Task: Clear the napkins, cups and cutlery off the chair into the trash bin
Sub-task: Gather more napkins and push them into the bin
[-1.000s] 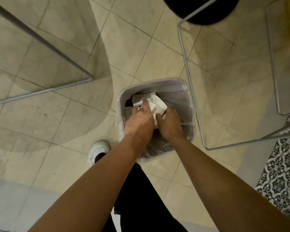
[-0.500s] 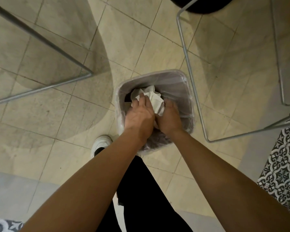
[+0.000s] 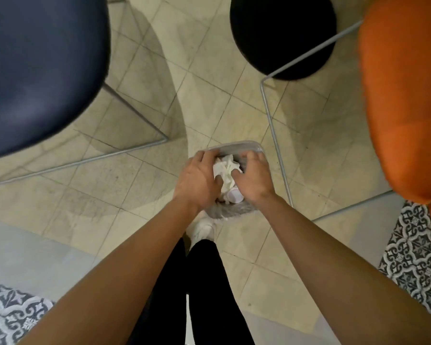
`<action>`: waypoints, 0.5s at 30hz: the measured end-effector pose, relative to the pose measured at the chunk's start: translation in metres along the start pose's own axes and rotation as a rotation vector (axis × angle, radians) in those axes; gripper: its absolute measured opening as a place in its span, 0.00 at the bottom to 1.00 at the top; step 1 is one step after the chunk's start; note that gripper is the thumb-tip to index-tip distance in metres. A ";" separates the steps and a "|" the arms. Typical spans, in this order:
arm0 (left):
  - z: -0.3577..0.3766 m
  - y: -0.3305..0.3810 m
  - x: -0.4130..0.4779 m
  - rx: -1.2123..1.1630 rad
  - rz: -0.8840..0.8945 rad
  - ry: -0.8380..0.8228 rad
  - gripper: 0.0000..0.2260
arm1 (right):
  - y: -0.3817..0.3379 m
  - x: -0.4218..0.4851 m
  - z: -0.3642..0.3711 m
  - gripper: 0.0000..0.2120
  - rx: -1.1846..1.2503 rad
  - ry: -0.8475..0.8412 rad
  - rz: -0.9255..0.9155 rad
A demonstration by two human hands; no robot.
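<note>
A small grey trash bin (image 3: 237, 146) with a clear liner stands on the tiled floor below me. Crumpled white napkins (image 3: 225, 168) fill its top, and a white cup (image 3: 235, 195) lies in it near the front. Over the bin's left side is my left hand (image 3: 199, 180), fingers spread and relaxed, thumb touching the napkins. Opposite it, my right hand (image 3: 253, 179) hovers over the right side with loose fingers and its thumb on the wad. Neither hand grips anything. No cutlery shows.
A navy chair seat (image 3: 40, 70) fills the upper left, with its metal frame on the floor. A black round stool (image 3: 281, 33) is at the top and an orange seat (image 3: 403, 95) at right. A wire leg (image 3: 274, 135) runs beside the bin. My white shoe (image 3: 202, 229) touches it.
My view has risen and pulled back, so the chairs appear. Both hands have come up out of the bin and spread apart, leaving the napkins inside; the cup shows.
</note>
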State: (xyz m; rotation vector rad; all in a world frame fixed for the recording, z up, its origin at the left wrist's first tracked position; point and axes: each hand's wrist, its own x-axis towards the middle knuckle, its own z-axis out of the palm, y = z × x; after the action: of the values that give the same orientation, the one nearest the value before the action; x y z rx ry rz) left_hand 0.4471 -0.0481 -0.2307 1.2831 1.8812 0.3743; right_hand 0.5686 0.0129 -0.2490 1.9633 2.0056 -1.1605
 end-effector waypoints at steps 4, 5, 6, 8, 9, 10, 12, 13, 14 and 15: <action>-0.039 0.013 -0.022 -0.056 0.010 0.084 0.25 | -0.037 -0.022 -0.024 0.17 0.009 0.013 -0.110; -0.049 0.015 -0.027 -0.060 0.013 0.104 0.25 | -0.047 -0.026 -0.030 0.17 0.016 0.011 -0.128; -0.059 0.016 -0.032 -0.064 0.015 0.126 0.25 | -0.058 -0.030 -0.036 0.18 0.019 0.006 -0.144; -0.079 0.019 -0.040 -0.079 0.018 0.175 0.24 | -0.078 -0.036 -0.047 0.18 0.015 0.001 -0.178; -0.093 0.020 -0.046 -0.088 0.014 0.211 0.23 | -0.092 -0.040 -0.054 0.18 0.007 0.001 -0.210; -0.102 0.020 -0.050 -0.092 0.013 0.233 0.23 | -0.100 -0.043 -0.057 0.17 0.000 -0.003 -0.236; -0.117 0.019 -0.053 -0.097 0.012 0.266 0.23 | -0.116 -0.045 -0.062 0.15 0.006 -0.001 -0.289; -0.124 0.017 -0.055 -0.099 0.012 0.281 0.23 | -0.122 -0.047 -0.063 0.14 0.013 0.003 -0.315; -0.134 0.014 -0.058 -0.104 0.005 0.311 0.23 | -0.133 -0.050 -0.063 0.13 0.012 0.011 -0.349; -0.145 0.011 -0.061 -0.109 -0.002 0.338 0.23 | -0.143 -0.052 -0.063 0.12 0.003 0.018 -0.381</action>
State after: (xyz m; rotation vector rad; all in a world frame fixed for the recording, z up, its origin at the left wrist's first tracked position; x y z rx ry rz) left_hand 0.3540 -0.0692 -0.1056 1.2012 2.1077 0.7201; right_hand 0.4757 0.0247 -0.1132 1.6387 2.4615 -1.2152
